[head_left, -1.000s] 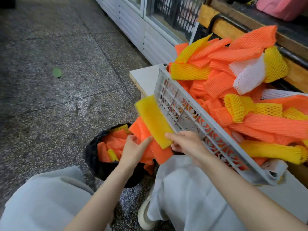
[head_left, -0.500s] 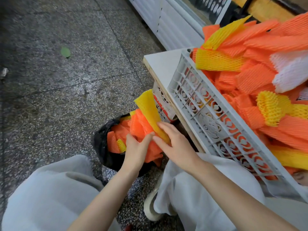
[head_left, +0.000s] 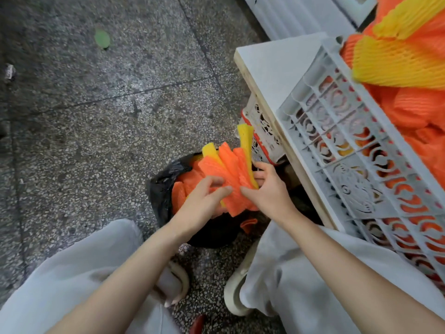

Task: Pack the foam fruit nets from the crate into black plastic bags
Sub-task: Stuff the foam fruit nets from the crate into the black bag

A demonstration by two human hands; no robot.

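Our left hand [head_left: 201, 202] and right hand [head_left: 270, 192] both pinch the fanned bundle of foam fruit nets [head_left: 231, 173] above the mouth of the black plastic bag [head_left: 160, 189] — a loose-looking grip. Outer nets may slide free onto the floor [head_left: 96, 121], or snag the bag's slack edge.
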